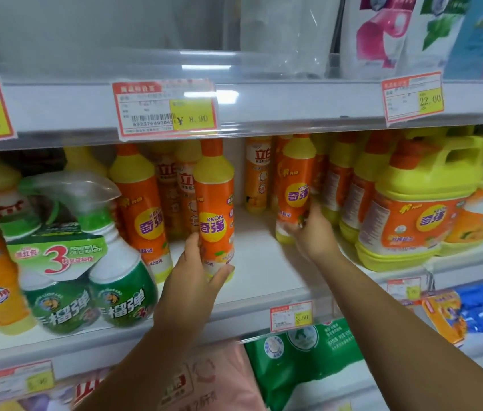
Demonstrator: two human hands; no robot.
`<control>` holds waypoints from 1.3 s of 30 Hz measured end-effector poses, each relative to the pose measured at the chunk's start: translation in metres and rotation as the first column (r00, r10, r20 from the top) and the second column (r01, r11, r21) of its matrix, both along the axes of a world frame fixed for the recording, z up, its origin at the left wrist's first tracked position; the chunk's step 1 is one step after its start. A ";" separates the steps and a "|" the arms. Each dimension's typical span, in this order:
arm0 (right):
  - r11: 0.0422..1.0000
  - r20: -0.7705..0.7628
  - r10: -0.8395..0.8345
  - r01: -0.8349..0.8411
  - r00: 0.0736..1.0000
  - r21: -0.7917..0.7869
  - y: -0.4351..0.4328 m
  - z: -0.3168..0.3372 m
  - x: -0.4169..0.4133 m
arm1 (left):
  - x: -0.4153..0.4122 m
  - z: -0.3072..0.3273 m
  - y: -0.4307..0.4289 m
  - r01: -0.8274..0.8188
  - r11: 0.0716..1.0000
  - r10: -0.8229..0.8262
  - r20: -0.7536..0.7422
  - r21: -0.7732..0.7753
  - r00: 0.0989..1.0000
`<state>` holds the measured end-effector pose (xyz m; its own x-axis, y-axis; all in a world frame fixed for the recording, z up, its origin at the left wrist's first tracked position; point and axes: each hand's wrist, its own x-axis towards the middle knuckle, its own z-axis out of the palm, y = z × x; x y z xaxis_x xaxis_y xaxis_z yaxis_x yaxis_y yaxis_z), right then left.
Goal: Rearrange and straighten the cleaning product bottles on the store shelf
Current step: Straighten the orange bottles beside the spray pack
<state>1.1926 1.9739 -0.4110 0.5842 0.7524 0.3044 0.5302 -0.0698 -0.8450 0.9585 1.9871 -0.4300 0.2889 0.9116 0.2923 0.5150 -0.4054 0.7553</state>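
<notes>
On the middle shelf [264, 262], two orange-and-yellow KEON bottles are each held in one hand. At centre frame, the left hand [195, 271] wraps the lower body of the left KEON bottle [215, 209], thumb at the bottle's 9 o'clock side and fingers curled round the 3 o'clock side near the base; the bottle stands close to upright. At 2 o'clock from it, the right hand [311, 229] grips the base of the right KEON bottle [293, 188], which tilts slightly with its cap toward 12 o'clock. Bare shelf surface lies between the two bottles. At 9 o'clock of the left hand stands a third KEON bottle [142, 209], then a twin pack of green spray bottles [91, 262]. At 3 o'clock of the right hand sits a large yellow handled jug [418, 209]. A price tag marked 8.90 [164, 109] hangs on the upper shelf edge at 12 o'clock.
</notes>
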 end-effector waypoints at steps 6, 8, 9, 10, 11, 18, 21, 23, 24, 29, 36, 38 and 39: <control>0.998 0.008 0.025 -0.025 1.000 0.050 0.024 -0.006 0.015 | 0.014 0.004 0.012 0.012 1.000 -0.011 -0.053 0.014 0.999; 0.997 -0.020 0.040 -0.038 0.999 0.072 0.029 -0.008 0.019 | 0.018 0.003 0.014 0.013 1.000 -0.012 -0.040 0.015 0.999; 0.996 -0.026 0.044 -0.042 0.999 0.080 0.031 -0.009 0.021 | 0.020 0.002 0.014 0.012 1.000 -0.011 -0.037 0.017 0.999; 0.995 -0.025 0.049 -0.047 0.998 0.085 0.032 -0.009 0.021 | 0.021 0.001 0.015 0.011 1.000 -0.010 -0.032 0.016 0.999; 0.994 -0.027 0.050 -0.047 0.998 0.097 0.034 -0.010 0.022 | 0.021 0.001 0.014 0.009 1.000 -0.008 -0.020 0.011 1.000; 0.984 0.004 -0.008 0.007 1.000 0.179 0.042 -0.016 0.024 | 0.021 0.000 0.011 0.015 1.000 -0.014 0.054 -0.019 0.998; 0.984 0.021 -0.033 0.029 0.999 0.174 0.042 -0.022 0.022 | 0.021 0.001 0.010 0.009 1.000 -0.008 0.061 -0.020 0.998; 0.986 0.032 -0.046 0.040 0.998 0.162 0.042 -0.023 0.022 | 0.021 0.001 0.010 0.012 1.000 -0.011 0.066 -0.014 0.998; 0.985 0.031 -0.047 0.041 0.998 0.169 0.042 -0.024 0.023 | 0.021 0.001 0.010 0.013 1.000 -0.012 0.070 -0.012 0.997; 0.981 0.028 -0.047 0.041 0.998 0.191 0.046 -0.026 0.027 | 0.022 0.001 0.010 0.005 1.000 -0.005 0.076 0.002 0.997; 0.992 -0.002 -0.052 0.052 0.999 0.119 0.051 -0.026 0.032 | 0.022 0.001 0.010 0.012 1.000 -0.012 0.092 0.007 0.996; 0.996 -0.028 -0.068 0.070 0.997 0.058 0.049 -0.024 0.029 | 0.021 0.002 0.009 0.024 1.000 -0.024 0.104 -0.002 0.994; 0.995 -0.010 -0.080 0.081 0.997 0.050 0.047 -0.022 0.028 | 0.021 0.002 0.009 0.035 0.999 -0.034 0.109 -0.009 0.993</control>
<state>1.2206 2.0207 -0.4332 0.6448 0.6868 0.3355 0.5178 -0.0696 -0.8527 0.9794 1.9965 -0.4279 0.2874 0.9049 0.3138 0.4151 -0.4130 0.8106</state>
